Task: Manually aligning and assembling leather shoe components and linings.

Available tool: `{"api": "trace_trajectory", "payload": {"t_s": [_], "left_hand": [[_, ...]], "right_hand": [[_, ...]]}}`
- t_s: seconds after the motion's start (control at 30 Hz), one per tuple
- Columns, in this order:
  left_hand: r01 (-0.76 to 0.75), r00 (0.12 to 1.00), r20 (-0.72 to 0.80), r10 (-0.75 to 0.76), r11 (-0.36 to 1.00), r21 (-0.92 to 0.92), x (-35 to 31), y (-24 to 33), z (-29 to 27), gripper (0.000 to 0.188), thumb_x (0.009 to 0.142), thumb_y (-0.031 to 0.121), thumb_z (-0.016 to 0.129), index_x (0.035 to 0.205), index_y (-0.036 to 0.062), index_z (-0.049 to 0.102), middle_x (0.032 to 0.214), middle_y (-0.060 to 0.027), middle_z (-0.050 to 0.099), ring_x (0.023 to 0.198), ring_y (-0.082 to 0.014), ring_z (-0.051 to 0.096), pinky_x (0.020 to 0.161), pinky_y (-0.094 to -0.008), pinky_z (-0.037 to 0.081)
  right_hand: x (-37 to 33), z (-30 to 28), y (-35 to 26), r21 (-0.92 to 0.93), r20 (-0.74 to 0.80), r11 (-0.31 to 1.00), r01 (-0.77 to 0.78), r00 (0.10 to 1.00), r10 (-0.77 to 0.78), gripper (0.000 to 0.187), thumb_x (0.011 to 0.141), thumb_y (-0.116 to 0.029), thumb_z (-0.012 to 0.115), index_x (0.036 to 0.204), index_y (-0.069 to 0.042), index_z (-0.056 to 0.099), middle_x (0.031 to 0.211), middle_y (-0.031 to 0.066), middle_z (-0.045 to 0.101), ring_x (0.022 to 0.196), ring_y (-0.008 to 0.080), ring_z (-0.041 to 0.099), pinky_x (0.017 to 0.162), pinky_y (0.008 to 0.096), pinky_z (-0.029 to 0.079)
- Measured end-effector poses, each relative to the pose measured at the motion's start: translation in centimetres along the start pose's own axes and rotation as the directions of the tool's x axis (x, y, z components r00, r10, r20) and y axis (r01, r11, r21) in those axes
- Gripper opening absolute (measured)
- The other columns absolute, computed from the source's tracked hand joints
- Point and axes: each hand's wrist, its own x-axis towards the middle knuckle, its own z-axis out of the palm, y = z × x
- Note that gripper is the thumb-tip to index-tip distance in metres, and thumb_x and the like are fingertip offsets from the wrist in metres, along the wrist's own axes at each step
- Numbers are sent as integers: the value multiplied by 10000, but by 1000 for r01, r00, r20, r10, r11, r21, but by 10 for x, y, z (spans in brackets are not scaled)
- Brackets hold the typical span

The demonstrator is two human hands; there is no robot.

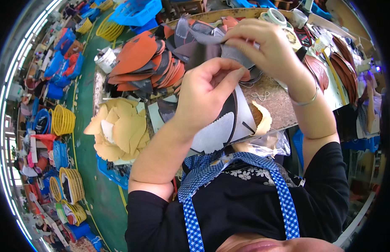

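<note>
My left hand (205,92) is closed in a pinch above the near edge of the bench; whatever lies between its fingertips is hidden. Farther off and to the right, my right hand (264,48) pinches the edge of a dark grey shoe-upper piece (205,38), which is partly blurred. Below my left hand, a grey cut piece with a jagged edge and black rim (214,131) rests on a white board (244,115). Behind the hands lies a heap of orange and black cut pieces (138,54).
Beige cut pieces (123,130) are piled at the bench's left end. One curved beige strip (262,117) lies right of the board, by a loop of white string (261,96). Brown pieces (342,71) and tape rolls (277,17) stand at the right. A white bucket (105,60) is at the left.
</note>
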Motion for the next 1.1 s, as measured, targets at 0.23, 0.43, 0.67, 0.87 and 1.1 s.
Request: {"api": "trace_trajectory", "payload": {"t_s": [0.23,0.43,0.67,0.87,1.1], "left_hand": [[-209,927,-352,132,959,-191,-59,-15,-15,141,904,-7,582,1017,-79,625,961,-132,674,879,-158,652,832,-262,520],[-268,907,-386,166,937,-226,-81,-14,-17,131,897,2,592,997,-75,629,967,-145,670,883,-186,655,841,-311,534],[-244,909,-376,179,961,-133,-89,-16,-19,151,900,-9,566,1023,-77,621,962,-141,669,891,-194,652,856,-338,530],[-157,912,-333,241,953,260,-92,-15,-26,144,841,-39,596,980,-75,612,867,-76,660,760,-85,607,726,-206,471],[-229,928,-334,164,959,-165,-74,-21,-17,118,795,-31,631,875,-23,544,798,-32,590,622,-48,516,576,-200,430]], "right_hand": [[-21,41,-59,271,-61,952,139,990,-127,258,736,9,628,990,-29,656,893,111,640,794,281,628,680,348,520],[-36,56,-86,304,-131,945,119,988,-82,347,733,30,655,1075,-26,653,927,106,604,795,258,629,648,335,528],[-43,49,-91,349,-83,936,42,996,-14,299,757,66,651,1048,2,673,920,118,614,780,209,635,672,313,531],[-45,46,-99,4,-84,992,126,989,-125,195,686,31,688,875,-6,658,827,138,655,735,265,654,642,314,533],[-42,51,-87,676,233,580,-455,878,419,79,798,22,575,867,4,609,780,43,636,683,74,580,618,221,469]]}}
